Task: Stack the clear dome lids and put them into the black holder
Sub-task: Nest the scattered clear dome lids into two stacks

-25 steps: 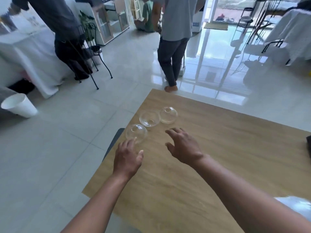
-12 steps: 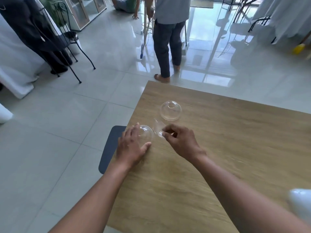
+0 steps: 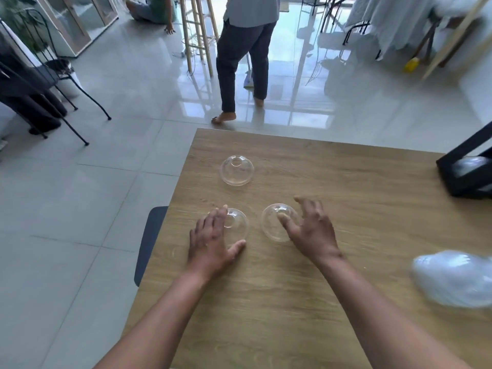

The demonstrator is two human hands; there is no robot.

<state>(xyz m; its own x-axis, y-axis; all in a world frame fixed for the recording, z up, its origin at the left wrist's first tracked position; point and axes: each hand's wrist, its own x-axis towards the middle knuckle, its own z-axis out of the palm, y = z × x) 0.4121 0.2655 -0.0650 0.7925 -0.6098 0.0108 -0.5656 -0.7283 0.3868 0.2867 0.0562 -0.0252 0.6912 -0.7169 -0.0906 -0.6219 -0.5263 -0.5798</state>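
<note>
I see three lids on the table, all clear thin plastic domes, each with a round hole at the crown and a flared rim. All sit rim-down, dome up, none stacked.

Far lid: alone toward the far left corner of the table, well apart from both hands. Light glints on its rim.

Left lid: near the left edge. My left hand lies over its left side, fingers spread and released, thumb stretched out on the wood at the lid's near edge. Fingertips touch or overlap the dome; I cannot tell whether they grip it.

Right lid: just beside the left lid, a narrow gap between them. My right hand cups its right side, fingers curled but open, thumb on the dome near the hole. Loose contact, not a closed grasp.

Holder: black, flat-sided, angular frame at the far right edge of the table, partly cut off. Something clear and shiny sits inside it; too blurred to name.

A blurred clear plastic bag lies at the near right.

Table: matte wood grain, pale brown, square corner. Glossy grey floor tiles beyond. A bystander in dark trousers stands barefoot past the far edge.
</note>
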